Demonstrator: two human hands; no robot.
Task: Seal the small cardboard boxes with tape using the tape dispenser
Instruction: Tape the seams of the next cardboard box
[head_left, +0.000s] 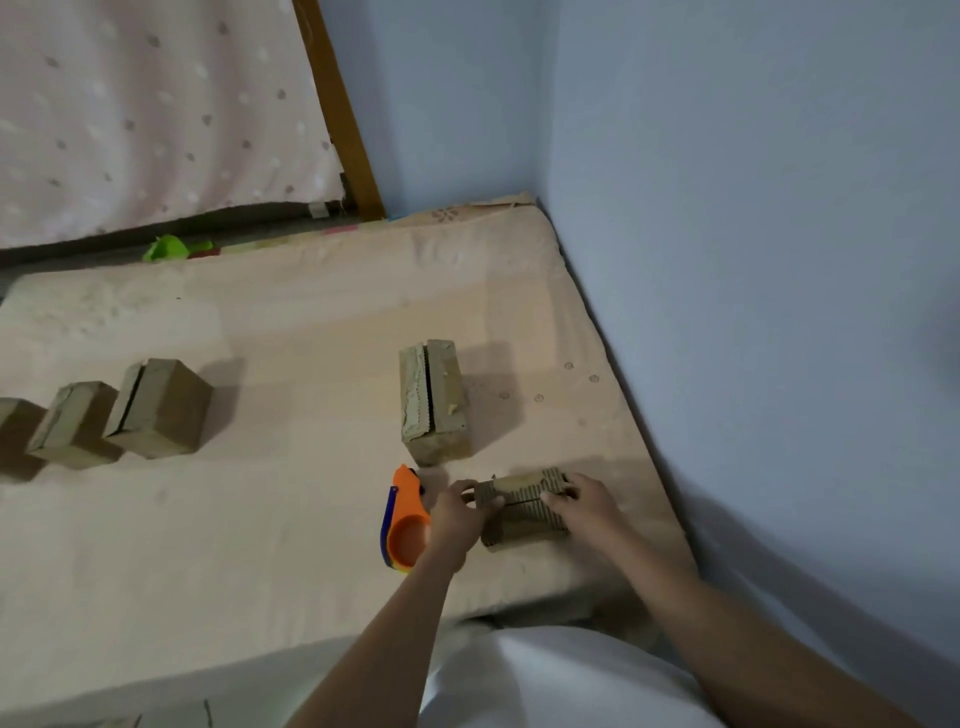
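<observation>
Nearest the camera, at the bottom edge, a white garment (561, 680) covers the person's body, and both bare forearms reach forward from it over the near edge of a beige mattress (260, 545). On the mattress just ahead of the arms, the two hands meet at a small cardboard box (524, 514) lying on its side with its flaps facing up. The left hand (457, 525) grips the box's left end, fingers curled over the top flap and thumb on the near side; the right hand (587, 512) grips the right end in the same way, fingertips pressing on the flap. Just left of the left hand, touching or nearly touching its wrist, an orange tape dispenser (405, 525) with a blue edge lies on the mattress, held by neither hand. A little farther back, close behind the held box, a second box (434, 402) stands with a dark gap showing between its top flaps. Well off to the left, three more boxes form a slanting row: the largest box (161, 410) with a slit along its top, a middle box (72, 426) beside it, and a cut-off box (15, 423) at the frame's left edge. Beyond the far edge of the mattress lies a green scrap (169, 248). Behind that hangs a spotted pale curtain (145, 114) beside a wooden post (343, 114), and a light blue wall (727, 208) runs along the right side into the corner.
</observation>
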